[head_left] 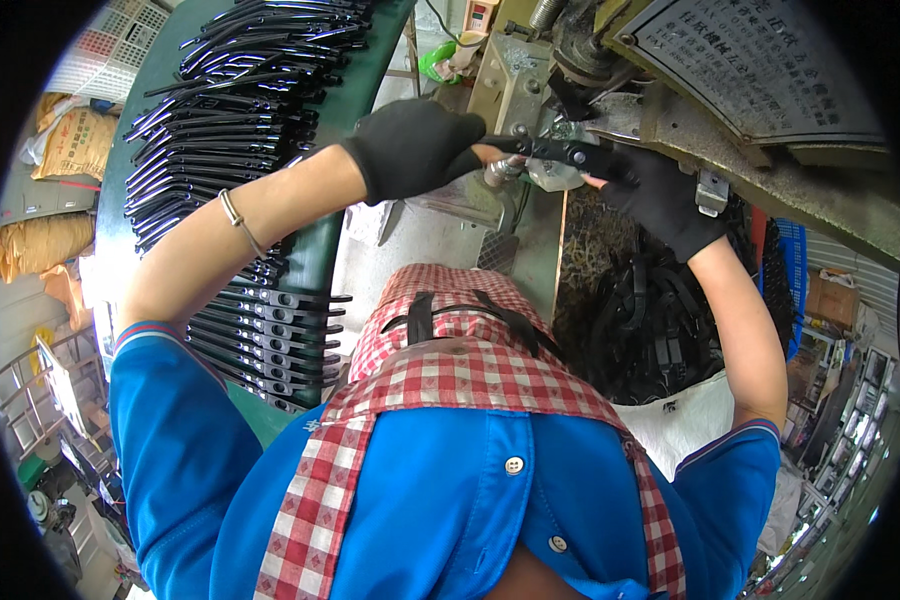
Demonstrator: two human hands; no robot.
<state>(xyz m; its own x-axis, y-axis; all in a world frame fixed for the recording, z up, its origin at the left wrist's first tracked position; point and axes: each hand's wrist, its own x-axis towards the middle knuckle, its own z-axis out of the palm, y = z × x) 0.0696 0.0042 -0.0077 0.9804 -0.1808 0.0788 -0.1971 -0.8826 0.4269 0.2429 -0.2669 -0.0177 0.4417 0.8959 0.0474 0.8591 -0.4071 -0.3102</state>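
Observation:
Both my hands wear black gloves with bare fingertips. My left hand (415, 150) is closed round the left end of a black metal lever part (545, 150). From the other side my right hand (660, 195) grips its right end, fingertips bent under it. Round silver rivets or pins show on the part's middle, between the hands. It lies across the work point of a metal press (585, 65), just under the ram. Whether it rests on the tooling, I cannot make out. A small clear, whitish piece (557, 176) sits just below it.
On the left, a green table (355, 110) carries rows of glossy black levers (220, 140) and flat-ended ones with holes (280, 330). To the right, a heap of black parts (655, 310) lies in a white sack (685, 415). A metal plate (760, 65) overhangs at upper right.

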